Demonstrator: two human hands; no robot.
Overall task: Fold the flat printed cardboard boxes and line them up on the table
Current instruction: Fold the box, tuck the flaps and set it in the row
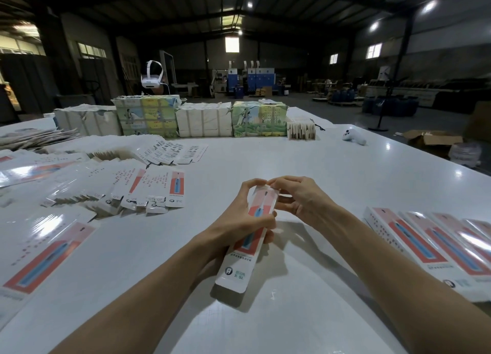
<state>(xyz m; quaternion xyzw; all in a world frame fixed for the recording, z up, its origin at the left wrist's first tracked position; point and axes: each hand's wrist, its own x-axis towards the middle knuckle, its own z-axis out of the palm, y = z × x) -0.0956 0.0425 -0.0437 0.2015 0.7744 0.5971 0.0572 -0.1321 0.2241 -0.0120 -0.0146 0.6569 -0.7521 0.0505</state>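
A long white box [237,263] printed with a red panel and a blue toothbrush is held above the white table [305,162], its far end raised. My left hand [243,215] grips the box around its middle. My right hand [295,197] pinches the flap at the box's far end. Folded boxes of the same print [425,244] lie side by side at the right edge. Flat unfolded boxes [148,186] are fanned out at the left, and one large flat one [45,255] lies near me on the left.
Wrapped bundles of printed cartons [204,119] stand in a row across the back of the table. A white headset [152,77] sits on one bundle, and a white controller [354,137] lies at the back right. An open cardboard carton [430,139] stands on the floor beyond.
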